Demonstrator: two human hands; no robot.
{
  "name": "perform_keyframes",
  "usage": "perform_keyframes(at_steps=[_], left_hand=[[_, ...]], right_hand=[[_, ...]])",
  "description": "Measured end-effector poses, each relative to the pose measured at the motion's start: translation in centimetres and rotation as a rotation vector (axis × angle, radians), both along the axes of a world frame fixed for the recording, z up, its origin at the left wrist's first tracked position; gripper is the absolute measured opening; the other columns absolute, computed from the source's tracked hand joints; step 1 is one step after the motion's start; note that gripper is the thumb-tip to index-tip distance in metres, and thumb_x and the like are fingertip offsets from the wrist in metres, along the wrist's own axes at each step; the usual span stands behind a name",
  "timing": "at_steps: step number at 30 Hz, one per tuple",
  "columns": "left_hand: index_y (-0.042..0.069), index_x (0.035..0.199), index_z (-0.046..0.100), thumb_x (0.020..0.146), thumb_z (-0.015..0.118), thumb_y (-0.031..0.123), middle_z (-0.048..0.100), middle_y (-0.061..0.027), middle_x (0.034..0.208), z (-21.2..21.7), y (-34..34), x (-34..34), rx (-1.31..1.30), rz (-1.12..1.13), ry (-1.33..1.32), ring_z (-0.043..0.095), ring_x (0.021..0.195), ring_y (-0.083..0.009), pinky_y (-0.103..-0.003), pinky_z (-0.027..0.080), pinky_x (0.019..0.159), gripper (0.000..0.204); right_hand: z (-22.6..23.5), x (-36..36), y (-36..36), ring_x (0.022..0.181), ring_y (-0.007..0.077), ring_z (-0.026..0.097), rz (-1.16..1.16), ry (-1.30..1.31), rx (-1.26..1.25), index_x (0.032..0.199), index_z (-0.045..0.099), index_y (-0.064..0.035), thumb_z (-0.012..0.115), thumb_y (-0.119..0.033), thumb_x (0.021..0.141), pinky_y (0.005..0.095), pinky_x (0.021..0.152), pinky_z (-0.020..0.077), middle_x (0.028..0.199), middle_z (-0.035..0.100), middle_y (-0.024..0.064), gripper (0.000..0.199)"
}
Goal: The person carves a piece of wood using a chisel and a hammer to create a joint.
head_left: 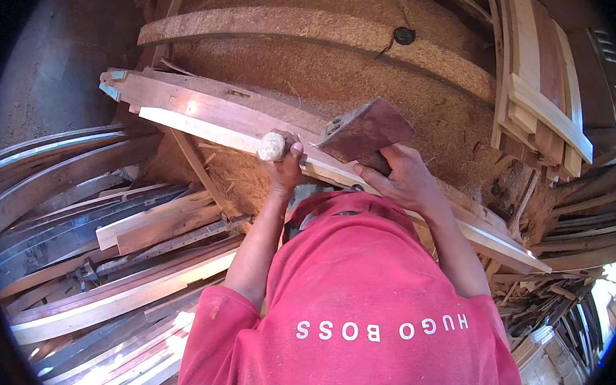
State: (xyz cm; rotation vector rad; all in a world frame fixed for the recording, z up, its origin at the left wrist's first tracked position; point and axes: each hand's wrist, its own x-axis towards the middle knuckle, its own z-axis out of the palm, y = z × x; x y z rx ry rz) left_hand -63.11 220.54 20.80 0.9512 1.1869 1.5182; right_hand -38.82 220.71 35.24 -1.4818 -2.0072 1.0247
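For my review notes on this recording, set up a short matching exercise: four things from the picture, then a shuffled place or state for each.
1. Left hand
2. Right hand
3. Black round object
4. Stacked boards

A. On a dusty curved beam
B. Holding a reddish-brown block
C. Crossed by a slanting pale board
D. Gripping a pale, round-ended object

Pairs: 1-D; 2-B; 3-A; 4-C

Your shirt (355,274) is pinkish red with white lettering. The block (378,128) you hold is dark reddish brown, the rounded knob (271,146) mottled off-white. Your long board (168,95) is pinkish brown, the narrow strip (191,128) alongside cream. The sawdust (258,72) looks orange-brown; stacked planks (548,58) mix cream, tan and brown.
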Motion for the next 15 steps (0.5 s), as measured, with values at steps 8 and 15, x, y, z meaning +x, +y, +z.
perform_keyframes(at_steps=[8,15], left_hand=[[0.006,0.084,0.053,0.08,0.067,0.011,0.054,-0.0012,0.074,0.8,0.9,-0.8,0.018,-0.039,-0.103,0.051,0.066,-0.0109,-0.027,0.045,0.058,0.016],[0.007,0.082,0.051,0.082,0.07,0.011,0.053,-0.0003,0.071,1.4,0.6,-0.3,-0.003,-0.105,-0.146,0.05,0.065,-0.0097,-0.026,0.043,0.055,0.02]], right_hand=[[-0.1,0.1,0.2,0.078,0.0435,0.063,0.052,-0.087,0.025,0.082,0.06,0.0003,0.074,-0.036,0.086,0.0495,0.069,0.0506,0.08,0.062,0.0237,0.039],[-0.7,0.3,0.0,0.079,0.0428,0.064,0.024,-0.045,0.055,0.083,0.061,-0.0005,0.074,-0.033,0.086,0.0483,0.068,0.0511,0.08,0.063,0.0222,0.036]])
